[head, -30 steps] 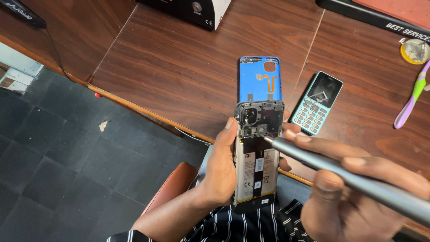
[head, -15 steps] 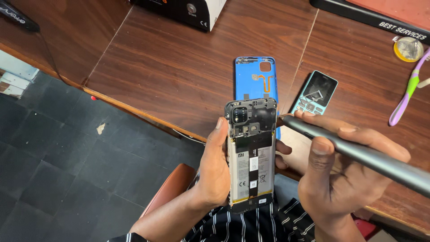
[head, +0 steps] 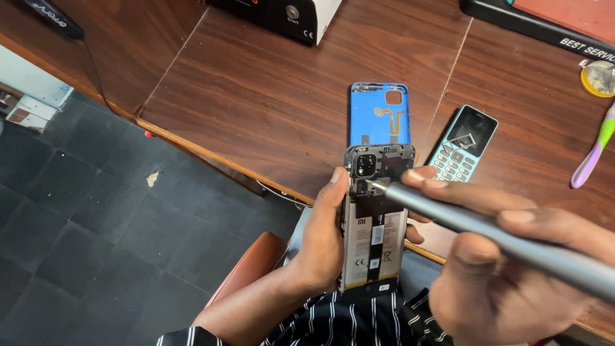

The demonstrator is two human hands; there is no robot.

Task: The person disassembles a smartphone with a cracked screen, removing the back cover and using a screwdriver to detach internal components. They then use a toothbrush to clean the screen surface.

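My left hand (head: 323,247) grips an opened smartphone (head: 375,224) upright by its left edge, back cover off, battery and camera module showing. In my right hand (head: 506,256) is a long grey metal screwdriver (head: 487,227); its tip touches the phone's board just right of the camera module. The phone's blue back cover (head: 379,115) lies flat on the wooden table (head: 269,90) just beyond the phone.
A small keypad phone (head: 462,144) with light blue keys lies right of the blue cover. A green and purple handled tool (head: 594,154) and a round tin (head: 601,78) sit at far right. A white box (head: 291,16) stands at the back. Dark tiled floor (head: 83,243) lies left.
The screwdriver tip has moved left, from the phone's right edge onto the board beside the camera module. The phone has stayed in my left hand.
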